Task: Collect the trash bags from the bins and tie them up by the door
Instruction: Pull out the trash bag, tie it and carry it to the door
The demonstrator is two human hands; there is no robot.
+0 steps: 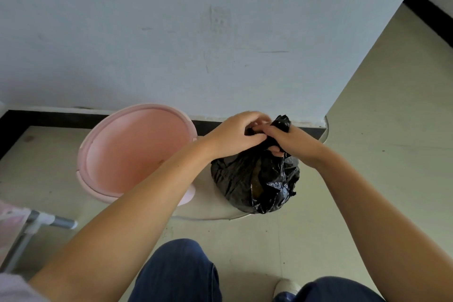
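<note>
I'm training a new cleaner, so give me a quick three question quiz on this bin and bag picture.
1. True or false: the black bag is out of the pink bin.
2. Which hands grip the bag's neck? A) left only B) right only C) both
3. Fill in: the bag sits to the ____ of the bin in the picture.

Key: 1 true. 2 C: left hand and right hand both hold the gathered top. 3 right.
</note>
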